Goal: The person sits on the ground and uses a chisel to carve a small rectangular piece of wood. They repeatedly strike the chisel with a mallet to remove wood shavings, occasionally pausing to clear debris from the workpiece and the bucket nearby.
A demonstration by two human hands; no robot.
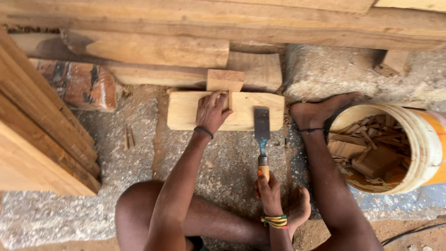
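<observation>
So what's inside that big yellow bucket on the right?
The bucket holds a heap of wood offcuts, small blocks and thin strips. Its bottom is hidden under the pile, and its right side runs out of the picture, so anything there cannot be seen.

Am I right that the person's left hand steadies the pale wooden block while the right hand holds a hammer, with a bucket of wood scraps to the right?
Not quite: in the head view the right hand holds a wooden-handled, flat-bladed chisel, not a hammer. The left hand does steady the pale wooden block, and the yellow bucket of wood scraps stands to the right.
</observation>
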